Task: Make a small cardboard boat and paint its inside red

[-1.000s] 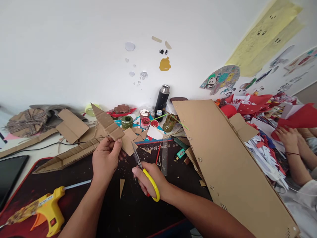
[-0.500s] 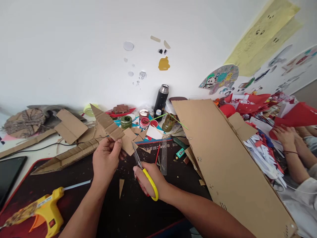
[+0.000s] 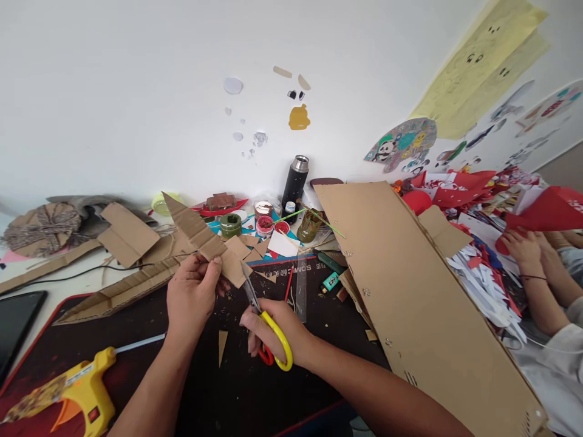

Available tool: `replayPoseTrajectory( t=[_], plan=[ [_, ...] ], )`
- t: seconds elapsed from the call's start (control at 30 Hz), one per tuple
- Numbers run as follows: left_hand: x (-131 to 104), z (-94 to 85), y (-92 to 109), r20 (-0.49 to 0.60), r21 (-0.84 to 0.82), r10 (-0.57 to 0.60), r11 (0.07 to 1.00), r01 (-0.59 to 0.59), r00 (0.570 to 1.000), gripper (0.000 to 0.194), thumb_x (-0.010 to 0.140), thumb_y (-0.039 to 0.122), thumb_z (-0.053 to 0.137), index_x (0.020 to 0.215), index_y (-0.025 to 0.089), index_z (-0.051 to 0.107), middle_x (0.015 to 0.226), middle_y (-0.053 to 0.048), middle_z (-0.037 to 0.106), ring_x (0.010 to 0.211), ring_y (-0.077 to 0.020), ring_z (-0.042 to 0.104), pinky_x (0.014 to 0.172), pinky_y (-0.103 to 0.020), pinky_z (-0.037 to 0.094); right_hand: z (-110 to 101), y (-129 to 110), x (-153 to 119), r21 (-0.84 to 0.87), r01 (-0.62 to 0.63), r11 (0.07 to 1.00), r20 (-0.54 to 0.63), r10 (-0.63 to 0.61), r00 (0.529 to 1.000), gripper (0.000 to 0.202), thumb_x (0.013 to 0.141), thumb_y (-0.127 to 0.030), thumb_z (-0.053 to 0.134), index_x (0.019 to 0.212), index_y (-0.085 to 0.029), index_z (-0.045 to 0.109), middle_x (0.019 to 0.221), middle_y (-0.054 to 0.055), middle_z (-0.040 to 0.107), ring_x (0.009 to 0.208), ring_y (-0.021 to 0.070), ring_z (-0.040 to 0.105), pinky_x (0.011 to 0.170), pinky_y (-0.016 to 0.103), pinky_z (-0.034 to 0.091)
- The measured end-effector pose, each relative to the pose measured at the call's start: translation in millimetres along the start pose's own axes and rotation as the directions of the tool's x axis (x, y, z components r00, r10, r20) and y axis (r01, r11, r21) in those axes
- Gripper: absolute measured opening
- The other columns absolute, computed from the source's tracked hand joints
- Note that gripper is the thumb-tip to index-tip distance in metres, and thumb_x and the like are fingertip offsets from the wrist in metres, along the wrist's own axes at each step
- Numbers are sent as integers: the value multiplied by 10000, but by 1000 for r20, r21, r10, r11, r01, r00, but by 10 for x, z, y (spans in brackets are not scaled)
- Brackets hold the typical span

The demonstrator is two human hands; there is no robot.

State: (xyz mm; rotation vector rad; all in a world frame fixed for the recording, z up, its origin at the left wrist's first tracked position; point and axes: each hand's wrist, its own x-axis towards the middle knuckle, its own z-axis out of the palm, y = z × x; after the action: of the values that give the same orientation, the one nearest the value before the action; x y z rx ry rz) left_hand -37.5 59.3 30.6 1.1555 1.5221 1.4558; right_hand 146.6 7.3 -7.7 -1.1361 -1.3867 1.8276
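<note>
My left hand [image 3: 195,295] pinches a long, pointed strip of brown cardboard [image 3: 197,232], its tip slanting up to the left. Fingers of my right hand [image 3: 277,331] are wrapped round the yellow and red handles of a pair of scissors [image 3: 279,341]. The scissor blades meet the lower right end of the strip, just past my left fingertips. Under the strip, a folded cardboard piece with a pointed end [image 3: 122,291] lies to the left. A small triangular cardboard scrap [image 3: 222,347] rests on the dark mat [image 3: 255,400] between my forearms.
A yellow glue gun [image 3: 86,388] lies at lower left. Paint jars [image 3: 231,225] and a black flask [image 3: 296,182] stand by the wall. A large cardboard panel [image 3: 419,291] leans at right; beyond it another person's hands [image 3: 523,252] hold red paper.
The view has shifted slightly. The scissors' handles have turned a little in my right hand, showing more of the red loop. My left hand keeps its hold on the cardboard strip.
</note>
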Motion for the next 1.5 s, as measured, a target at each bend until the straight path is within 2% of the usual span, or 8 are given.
replayPoseTrajectory(
  t=[0.17, 0.33, 0.53, 0.83, 0.97, 1.07, 1.2, 1.5],
  plan=[
    [-7, -3, 10, 5, 18, 18, 1000, -18, 1000, 354, 865, 571, 706, 906, 225, 645, 557, 37, 644, 413, -169, 582, 433, -282, 470, -3, -44, -32, 0, -1, 1000, 16, 1, 1000, 698, 865, -869, 690, 1013, -189, 638, 632, -21, 688, 547, 147, 677, 587, 249, 555],
    [-14, 8, 17, 20, 106, 45, 993, -47, 999, 346, 871, 569, 691, 886, 227, 649, 566, 19, 666, 429, -168, 598, 450, -277, 468, -9, -33, -60, -10, -55, 998, 3, 55, 998, 702, 870, -882, 667, 1015, -197, 617, 626, -23, 679, 504, 148, 652, 494, 229, 505],
    [-3, -3, 16, 51, 0, -8, 1000, 8, 999, 367, 859, 586, 715, 890, 227, 641, 540, 29, 640, 406, -165, 566, 426, -276, 445, -10, -94, -79, -4, -19, 1000, 14, 19, 1000, 672, 866, -836, 723, 1009, -184, 653, 647, -16, 686, 543, 134, 668, 557, 228, 542],
    [12, -5, 22, 50, 7, -8, 1000, 7, 999, 358, 849, 572, 716, 884, 223, 641, 539, 25, 643, 408, -171, 573, 426, -280, 453, -36, -44, -25, 42, -12, 999, 65, 9, 998, 699, 867, -838, 731, 1081, -176, 671, 720, 6, 728, 626, 152, 724, 630, 252, 580],
    [7, 8, 29, 45, 13, -20, 1000, 19, 999, 367, 835, 577, 718, 904, 223, 651, 537, 26, 641, 402, -174, 568, 422, -284, 450, -25, -101, -2, 12, -71, 997, 57, 70, 996, 754, 835, -905, 688, 1057, -187, 635, 682, -13, 698, 525, 140, 672, 508, 221, 518],
    [9, 7, 32, 44, 7, -27, 1000, 27, 999, 364, 831, 580, 723, 891, 228, 650, 543, 25, 643, 406, -173, 574, 425, -284, 454, -29, -135, -10, -55, -52, 997, 38, 54, 998, 691, 901, -871, 649, 1034, -193, 625, 665, -25, 678, 444, 114, 598, 415, 195, 442],
    [11, 0, 29, 38, -4, -27, 1000, 28, 999, 357, 835, 576, 728, 872, 230, 646, 538, 27, 634, 403, -167, 571, 425, -279, 448, -44, -150, -30, -109, -37, 993, 15, 38, 999, 613, 974, -811, 614, 1016, -199, 628, 630, -44, 648, 423, 97, 564, 408, 177, 411],
    [5, 11, 18, 32, -15, -16, 1000, 17, 999, 333, 843, 555, 725, 865, 235, 635, 550, 29, 636, 405, -167, 570, 430, -285, 459, -14, -166, -24, -134, 18, 991, -21, -21, 1000, 650, 1006, -841, 523, 936, -202, 620, 469, -88, 509, 353, 96, 484, 422, 192, 385]
  ],
)
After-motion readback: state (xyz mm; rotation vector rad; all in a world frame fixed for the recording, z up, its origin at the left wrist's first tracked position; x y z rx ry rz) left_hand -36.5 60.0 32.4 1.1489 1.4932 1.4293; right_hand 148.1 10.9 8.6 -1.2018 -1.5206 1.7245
